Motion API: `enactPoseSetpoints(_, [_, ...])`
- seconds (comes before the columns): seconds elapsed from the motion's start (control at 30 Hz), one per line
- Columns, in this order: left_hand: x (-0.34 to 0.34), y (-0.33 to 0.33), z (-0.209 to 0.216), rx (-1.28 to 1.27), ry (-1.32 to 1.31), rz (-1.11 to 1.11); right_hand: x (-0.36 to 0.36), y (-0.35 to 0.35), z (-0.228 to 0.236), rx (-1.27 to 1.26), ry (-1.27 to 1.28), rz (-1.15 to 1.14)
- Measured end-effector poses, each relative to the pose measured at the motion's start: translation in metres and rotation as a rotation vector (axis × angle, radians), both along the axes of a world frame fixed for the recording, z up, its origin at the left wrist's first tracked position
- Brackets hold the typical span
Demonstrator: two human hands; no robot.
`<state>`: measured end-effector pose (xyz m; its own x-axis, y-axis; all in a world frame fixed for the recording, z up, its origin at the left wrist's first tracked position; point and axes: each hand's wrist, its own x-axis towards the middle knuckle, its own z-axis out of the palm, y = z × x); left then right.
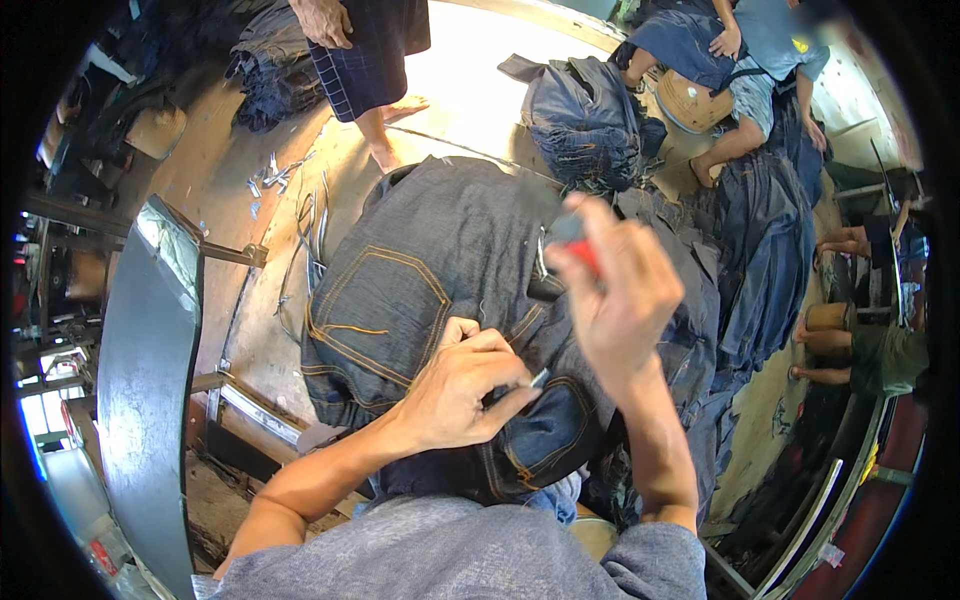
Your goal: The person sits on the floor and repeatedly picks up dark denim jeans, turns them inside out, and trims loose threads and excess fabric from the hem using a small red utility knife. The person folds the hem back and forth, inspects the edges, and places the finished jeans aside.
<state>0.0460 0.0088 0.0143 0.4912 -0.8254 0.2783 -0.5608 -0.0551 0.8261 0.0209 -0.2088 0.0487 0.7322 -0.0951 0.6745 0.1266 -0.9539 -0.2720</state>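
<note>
Floor [215, 165] shows behind jeans [460, 225]; the right hand's [628, 300] red object [583, 257] blurs.

In the middle of the frame, the jeans [465, 215] are looking like thick denim, matt and slightly rough, while the orange thread [357, 330] is lying on this cloth. At the left, the dark panel [145, 370] is shining, smooth and glossy. At the lower edge, the shirt [470, 550] is appearing as soft, matt, speckled cloth. At the upper left, the floor [215, 150] is resembling smooth wood.
</note>
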Motion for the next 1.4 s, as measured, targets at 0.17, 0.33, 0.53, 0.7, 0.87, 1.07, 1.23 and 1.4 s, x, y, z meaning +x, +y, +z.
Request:
enactPoseSetpoints(0.17, [0.008,0.006,0.002,0.064,0.063,0.078,-0.029,-0.037,0.039,0.349,0.045,-0.205])
enactPoseSetpoints(0.33, [0.052,0.013,0.034,0.327,-0.086,-0.021,-0.145,-0.076,0.042,0.014,0.184,-0.443])
enactPoseSetpoints(0.53, [0.110,-0.018,0.060,0.278,-0.459,-0.109,-0.368,-0.069,0.041,0.140,0.092,-1.248])
enactPoseSetpoints(0.7, [0.117,-0.037,-0.020,0.479,-0.220,-0.196,-0.570,0.014,0.095,0.047,0.129,-1.816])
enactPoseSetpoints(0.87, [0.120,-0.028,-0.028,0.319,-0.047,-0.163,-0.741,0.138,0.113,0.173,0.378,-2.391])
enactPoseSetpoints(1.07, [0.107,-0.036,-0.021,0.327,-0.087,-0.139,-0.844,0.250,0.072,0.259,0.725,-2.642])
enactPoseSetpoints(1.23, [0.102,-0.021,-0.011,0.451,-0.121,-0.129,-0.820,0.263,0.060,-0.196,1.024,-2.951])
enactPoseSetpoints(1.4, [0.098,-0.020,-0.004,0.470,-0.117,-0.091,-0.742,0.139,0.073,-0.626,0.734,-2.351])
